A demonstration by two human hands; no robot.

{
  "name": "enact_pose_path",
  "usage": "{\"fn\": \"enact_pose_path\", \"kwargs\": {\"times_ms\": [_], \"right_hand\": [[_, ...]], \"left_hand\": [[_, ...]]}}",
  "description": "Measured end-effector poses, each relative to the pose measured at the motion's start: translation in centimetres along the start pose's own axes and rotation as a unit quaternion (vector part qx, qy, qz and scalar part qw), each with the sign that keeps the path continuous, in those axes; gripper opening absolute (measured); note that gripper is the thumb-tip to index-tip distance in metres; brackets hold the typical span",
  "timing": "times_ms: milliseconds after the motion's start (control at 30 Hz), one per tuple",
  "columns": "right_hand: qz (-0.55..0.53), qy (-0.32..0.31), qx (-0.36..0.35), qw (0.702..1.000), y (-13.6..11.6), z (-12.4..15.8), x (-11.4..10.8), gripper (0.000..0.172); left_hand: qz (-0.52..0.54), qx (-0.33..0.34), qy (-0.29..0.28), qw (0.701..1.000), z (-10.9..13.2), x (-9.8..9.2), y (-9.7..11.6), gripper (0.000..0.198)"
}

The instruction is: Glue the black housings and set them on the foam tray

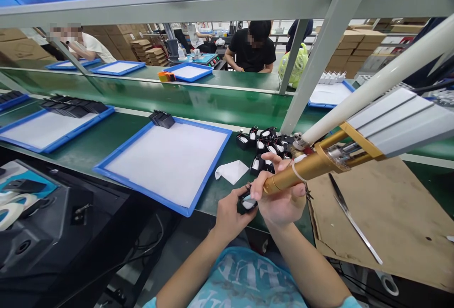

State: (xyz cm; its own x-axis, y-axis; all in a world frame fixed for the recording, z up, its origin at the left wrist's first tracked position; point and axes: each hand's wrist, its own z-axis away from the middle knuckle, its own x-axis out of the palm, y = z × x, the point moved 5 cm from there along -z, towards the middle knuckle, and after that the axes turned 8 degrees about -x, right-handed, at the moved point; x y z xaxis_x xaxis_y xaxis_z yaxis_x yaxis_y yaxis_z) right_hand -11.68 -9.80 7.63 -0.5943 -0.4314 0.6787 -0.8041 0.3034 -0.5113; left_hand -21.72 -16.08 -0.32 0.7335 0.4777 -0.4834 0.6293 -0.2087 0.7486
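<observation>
My left hand [230,213] is closed on a small black part with a white face [247,202], held just over the near edge of the green bench. My right hand [281,193] is wrapped round the gold barrel of a glue gun [301,171], whose tip meets the small part. The gun's white hose [376,85] runs up to the right. A heap of several similar black parts [264,147] lies just beyond my hands.
A blue-rimmed white tray [113,159] with a few black parts at its far corner [162,118] lies to the left. A white cloth [231,171], a cardboard sheet [383,208] with metal tweezers [351,220], more trays and people across the bench.
</observation>
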Motion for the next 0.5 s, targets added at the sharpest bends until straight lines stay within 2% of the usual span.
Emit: {"fn": "enact_pose_path", "kwargs": {"times_ms": [167,367,500], "right_hand": [[-0.006,0.012,0.002,1.000,-0.2,0.0,0.1,0.039],[0.027,0.040,-0.012,0.999,-0.6,-0.3,-0.9,0.041],[0.040,0.045,-0.017,0.998,-1.1,-0.4,-2.1,0.041]], "left_hand": [[0.003,-0.012,-0.035,0.999,0.1,0.0,-0.5,0.040],[-0.049,-0.090,-0.152,0.983,0.5,0.3,-4.1,0.038],[0.008,-0.131,-0.194,0.972,-0.1,-0.2,-5.5,0.050]]}}
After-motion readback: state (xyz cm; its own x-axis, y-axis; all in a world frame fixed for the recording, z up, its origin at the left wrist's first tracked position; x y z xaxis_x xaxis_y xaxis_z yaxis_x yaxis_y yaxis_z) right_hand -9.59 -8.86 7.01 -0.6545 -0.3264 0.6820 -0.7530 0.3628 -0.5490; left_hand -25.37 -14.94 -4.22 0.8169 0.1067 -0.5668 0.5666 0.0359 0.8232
